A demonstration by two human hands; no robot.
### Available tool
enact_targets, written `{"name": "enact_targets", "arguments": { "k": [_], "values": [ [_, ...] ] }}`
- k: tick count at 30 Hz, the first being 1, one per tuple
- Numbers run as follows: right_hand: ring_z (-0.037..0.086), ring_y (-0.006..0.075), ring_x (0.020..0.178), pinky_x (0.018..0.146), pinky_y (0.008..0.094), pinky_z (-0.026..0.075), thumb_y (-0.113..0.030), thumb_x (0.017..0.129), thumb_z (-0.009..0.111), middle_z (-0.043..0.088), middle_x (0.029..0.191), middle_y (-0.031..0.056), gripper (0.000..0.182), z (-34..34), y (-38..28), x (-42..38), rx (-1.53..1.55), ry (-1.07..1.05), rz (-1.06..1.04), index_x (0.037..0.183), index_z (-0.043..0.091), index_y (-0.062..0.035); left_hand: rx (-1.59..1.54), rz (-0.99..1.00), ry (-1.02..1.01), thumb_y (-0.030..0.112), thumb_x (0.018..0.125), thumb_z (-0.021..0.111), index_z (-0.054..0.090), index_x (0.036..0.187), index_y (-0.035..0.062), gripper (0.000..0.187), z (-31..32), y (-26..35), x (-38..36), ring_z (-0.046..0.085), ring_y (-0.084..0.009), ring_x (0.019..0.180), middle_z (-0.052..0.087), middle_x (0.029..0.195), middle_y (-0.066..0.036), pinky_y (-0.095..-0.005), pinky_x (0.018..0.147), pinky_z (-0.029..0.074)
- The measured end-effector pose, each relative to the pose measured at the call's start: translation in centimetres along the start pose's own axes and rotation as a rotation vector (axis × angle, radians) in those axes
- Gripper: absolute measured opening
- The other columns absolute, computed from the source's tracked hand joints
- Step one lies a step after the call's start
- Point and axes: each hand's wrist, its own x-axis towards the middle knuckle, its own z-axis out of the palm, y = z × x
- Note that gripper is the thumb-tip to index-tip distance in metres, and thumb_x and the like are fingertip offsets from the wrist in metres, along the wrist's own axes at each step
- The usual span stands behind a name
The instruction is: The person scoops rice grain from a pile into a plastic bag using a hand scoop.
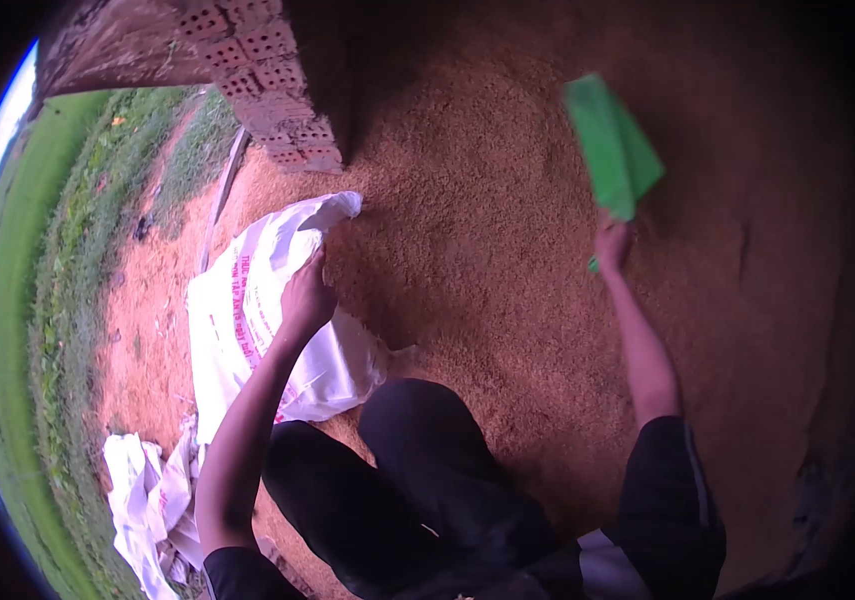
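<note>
My left hand (308, 297) is closed on the upper edge of a white woven sack (339, 365) with red printing, which sags beside my left knee. In my right hand (613, 243) is the handle of a green dustpan (609, 145), its wide pan pointing away from me above the heap. A short end of the green handle sticks out below my fist. Brown, loose grain husks (477, 200) spread in a large heap in front of me and to the right. The inside of the sack is mostly hidden from this angle.
A pillar of hollow red bricks (272, 85) rises just beyond the sack. More crumpled white sacks (137, 490) lie at the lower left. Bare reddish ground (142, 350) runs along the left, with green plants and a grassy field (12, 330) past it.
</note>
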Motion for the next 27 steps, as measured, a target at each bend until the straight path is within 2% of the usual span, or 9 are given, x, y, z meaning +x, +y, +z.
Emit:
{"name": "enact_targets", "arguments": {
  "k": [3, 5, 9, 12, 14, 16, 18, 26, 27],
  "values": [
    [0.063, 0.0347, 0.078, 0.064, 0.0429, 0.049, -0.024, 0.085, 0.051, 0.064, 0.082, 0.0192, 0.026, 2.4, 11.1, 5.9, -0.08, 0.194, 0.259, 0.085, 0.062, -0.0005, -0.033, 0.086, 0.012, -0.001, 0.066, 0.051, 0.031, 0.135, 0.0025, 0.072, 0.8, 0.0, -0.1, 0.048, -0.0345, 0.112, 0.047, 0.126, -0.021, -0.04, 0.092, 0.041],
    [0.064, 0.0315, 0.083, 0.069, 0.0404, 0.05, -0.023, 0.084, 0.053, 0.065, 0.088, 0.019, 0.026, 0.9, 10.8, 7.0, -0.15, 0.09, 0.637, 0.09, 0.064, 0.0, -0.095, 0.156, -0.002, -0.002, 0.064, 0.053, 0.024, 0.137, 0.001, 0.079, 0.7, 0.0, -0.6, 0.041, -0.035, 0.12, 0.042, 0.129, -0.025, -0.0384, 0.099, 0.036],
    [0.064, 0.0291, 0.08, 0.066, 0.0374, 0.049, -0.024, 0.085, 0.055, 0.065, 0.086, 0.0185, 0.029, 7.7, 18.1, 6.7, -0.044, 0.111, 0.281, 0.091, 0.063, 0.0027, -0.129, 0.196, -0.027, -0.002, 0.064, 0.053, 0.016, 0.14, 0.0016, 0.084, 0.7, 0.4, -0.9, 0.035, -0.0343, 0.125, 0.035, 0.135, -0.024, -0.0368, 0.103, 0.031],
    [0.063, 0.0288, 0.065, 0.059, 0.0389, 0.048, -0.021, 0.085, 0.054, 0.063, 0.07, 0.017, 0.027, 8.3, 11.7, 3.6, 0.145, -0.211, 0.22, 0.079, 0.061, 0.0033, -0.199, 0.186, -0.023, -0.002, 0.064, 0.053, 0.013, 0.14, 0.0017, 0.086, 1.2, 1.1, -0.4, 0.035, -0.0348, 0.125, 0.035, 0.135, -0.025, -0.0366, 0.103, 0.031],
    [0.059, 0.0251, 0.052, 0.05, 0.0381, 0.045, -0.021, 0.086, 0.054, 0.058, 0.06, 0.0144, 0.028, 6.9, 5.1, -1.5, 0.292, -0.227, 0.138, 0.072, 0.057, 0.0038, -0.216, 0.178, -0.035, -0.002, 0.064, 0.053, 0.01, 0.14, 0.0018, 0.087, 1.6, 1.1, 0.2, 0.035, -0.035, 0.125, 0.034, 0.134, -0.026, -0.0362, 0.103, 0.031],
    [0.057, 0.0205, 0.046, 0.044, 0.0348, 0.043, -0.023, 0.087, 0.053, 0.056, 0.057, 0.0127, 0.032, 11.9, 7.4, -6.1, 0.258, -0.21, 0.102, 0.07, 0.054, 0.0036, -0.276, 0.19, -0.021, -0.001, 0.067, 0.057, 0.01, 0.142, 0.0058, 0.089, 1.8, 0.9, 0.9, 0.035, -0.0365, 0.125, 0.037, 0.132, -0.028, -0.0365, 0.102, 0.031],
    [0.06, 0.0254, 0.054, 0.049, 0.0365, 0.042, -0.027, 0.089, 0.05, 0.058, 0.06, 0.0157, 0.037, 8.3, 1.3, -11.4, 0.388, -0.431, 0.35, 0.071, 0.054, 0.0048, -0.26, 0.161, -0.058, -0.001, 0.066, 0.055, 0.009, 0.141, 0.0038, 0.088, 1.3, 1.0, 1.3, 0.034, -0.0354, 0.126, 0.035, 0.134, -0.027, -0.0359, 0.103, 0.03],
    [0.055, 0.0228, 0.049, 0.045, 0.0358, 0.041, -0.022, 0.089, 0.053, 0.054, 0.06, 0.0115, 0.026, 3.3, -9.5, -28.6, 0.454, -0.771, 0.301, 0.081, 0.051, 0.0025, -0.279, 0.276, 0.095, 0.002, 0.066, 0.055, 0.007, 0.141, 0.0041, 0.089, 2.8, -0.4, 3.0, 0.036, -0.0363, 0.124, 0.034, 0.134, -0.026, -0.0355, 0.102, 0.032],
    [0.057, 0.0265, 0.056, 0.05, 0.0378, 0.042, -0.021, 0.087, 0.055, 0.054, 0.065, 0.0144, 0.025, 3.3, -10.3, -30.1, 0.478, -0.678, 0.143, 0.082, 0.05, 0.0029, -0.274, 0.271, 0.093, 0.002, 0.066, 0.055, 0.007, 0.141, 0.0041, 0.089, 2.6, -0.3, 2.8, 0.036, -0.0363, 0.124, 0.034, 0.134, -0.026, -0.0355, 0.102, 0.032]
  ]
}}
